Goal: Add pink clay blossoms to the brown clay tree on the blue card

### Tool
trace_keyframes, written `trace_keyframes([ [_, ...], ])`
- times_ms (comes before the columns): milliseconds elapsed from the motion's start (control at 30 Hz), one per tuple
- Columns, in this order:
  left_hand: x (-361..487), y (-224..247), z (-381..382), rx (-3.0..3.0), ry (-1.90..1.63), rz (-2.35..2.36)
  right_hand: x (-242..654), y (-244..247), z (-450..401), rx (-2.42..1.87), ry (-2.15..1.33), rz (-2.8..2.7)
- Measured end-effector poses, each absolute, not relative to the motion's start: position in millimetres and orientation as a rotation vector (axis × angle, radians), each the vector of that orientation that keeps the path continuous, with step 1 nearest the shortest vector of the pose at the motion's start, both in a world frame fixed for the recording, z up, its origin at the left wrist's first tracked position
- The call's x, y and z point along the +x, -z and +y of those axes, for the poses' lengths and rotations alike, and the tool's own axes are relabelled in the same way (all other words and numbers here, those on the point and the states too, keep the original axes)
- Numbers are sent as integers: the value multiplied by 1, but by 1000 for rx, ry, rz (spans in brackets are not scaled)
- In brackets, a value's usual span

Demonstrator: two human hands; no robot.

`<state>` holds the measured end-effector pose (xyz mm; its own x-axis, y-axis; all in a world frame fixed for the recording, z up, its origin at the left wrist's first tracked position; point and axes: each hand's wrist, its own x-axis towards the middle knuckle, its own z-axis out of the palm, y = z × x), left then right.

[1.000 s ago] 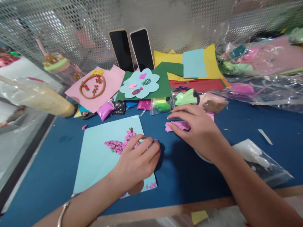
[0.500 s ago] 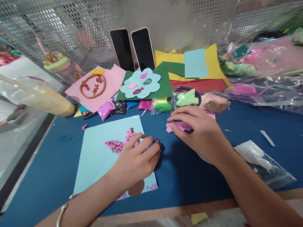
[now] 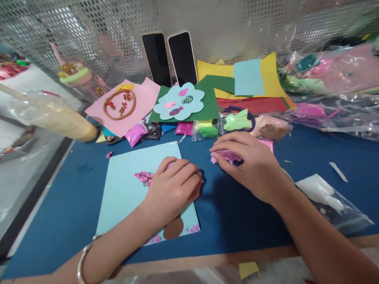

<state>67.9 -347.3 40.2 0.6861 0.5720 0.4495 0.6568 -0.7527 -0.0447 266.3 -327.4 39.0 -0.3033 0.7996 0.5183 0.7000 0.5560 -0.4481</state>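
My left hand (image 3: 176,185) is closed over the light blue sheet of paper (image 3: 121,189), its fingers curled, with a small bit of pink-purple clay (image 3: 202,177) showing at the fingertips. Part of a purple clay blossom cluster (image 3: 143,177) shows beside this hand; the rest is covered by it. On the sheet's lower part sits a brown rounded shape (image 3: 173,228), with purple bits (image 3: 194,228) near the corner. My right hand (image 3: 247,165) rests on the blue table, thumb and fingers around a ragged flat piece of purple clay (image 3: 226,156).
Clay packets (image 3: 136,134) line the back, near a pink card with a brown ring (image 3: 111,115) and a blue cloud-shaped card (image 3: 194,108). Two phones (image 3: 184,57) lean on the perforated panel. A drink cup (image 3: 71,124) stands left; a bag of white clay (image 3: 322,193) lies right.
My left hand has closed further, its fingers drawn together, and now covers more of the purple blossoms. My right hand stays on the purple clay. The view has shifted slightly.
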Motion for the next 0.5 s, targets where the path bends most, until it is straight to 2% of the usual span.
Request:
trace_keyframes([
  [167, 70, -48, -354, -2860, 938, -1389, 266, -44, -330, -1161, -303, -2097],
  [333, 75, -56, -360, -2945, 1522, -1970, 268, -53, -335, -1104, -770, -2066],
  [500, 73, -59, -358, -2860, 1852, -2146, 264, -55, -339, -1154, -1199, -1955],
])
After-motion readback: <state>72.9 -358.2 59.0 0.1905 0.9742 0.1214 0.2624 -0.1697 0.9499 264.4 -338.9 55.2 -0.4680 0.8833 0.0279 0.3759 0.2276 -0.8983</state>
